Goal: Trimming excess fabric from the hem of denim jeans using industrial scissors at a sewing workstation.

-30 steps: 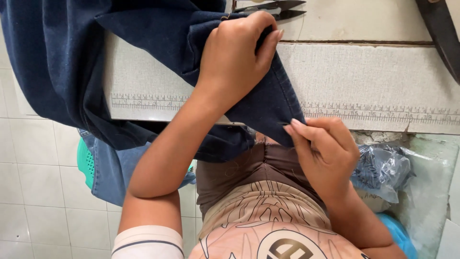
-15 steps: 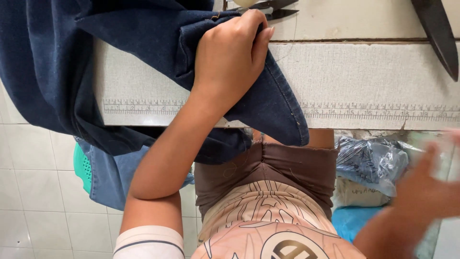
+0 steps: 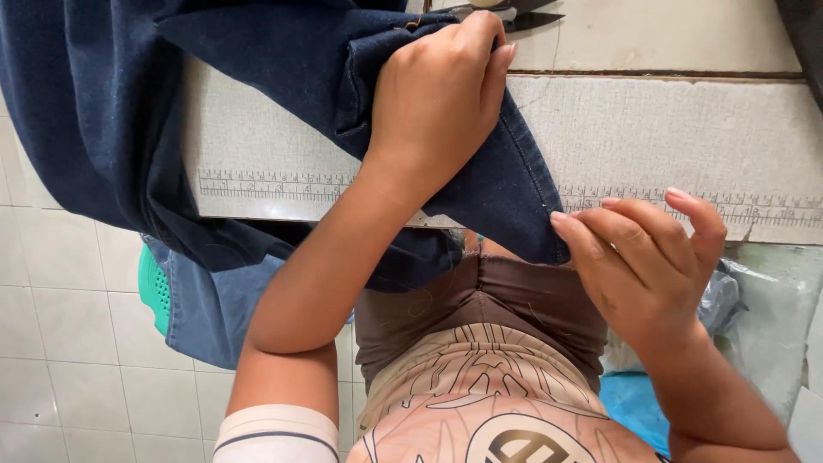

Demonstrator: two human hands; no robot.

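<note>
Denim bunched under our left hand [image 3: 437,103]: fingers curled down and clenched on a fold of the dark blue jeans [image 3: 257,111], pressing it onto the worktable [image 3: 669,129]. We see the knuckles on top; the fingertips reach the far side of the fold, close to the scissors [image 3: 514,13] lying at the top edge of the view.

Our right hand [image 3: 643,257] sits at the table's near edge, fingers bent, fingertips touching the lower hem corner of the jeans where it hangs just over the edge. We cannot tell whether it pinches the fabric or only touches it.

The jeans spread from the top left across the table and drape off its left side and near edge. A printed ruler strip [image 3: 274,184] runs along the table's near edge, partly covered by the denim.

Below the table: a lighter blue denim piece [image 3: 206,309] hangs left of our torso, with a green plastic thing [image 3: 153,287] beside it, partly hidden. Right of the torso, a crumpled clear plastic bag [image 3: 737,317] and something bright blue [image 3: 634,403]. White tiled floor [image 3: 69,360] at the left.
</note>
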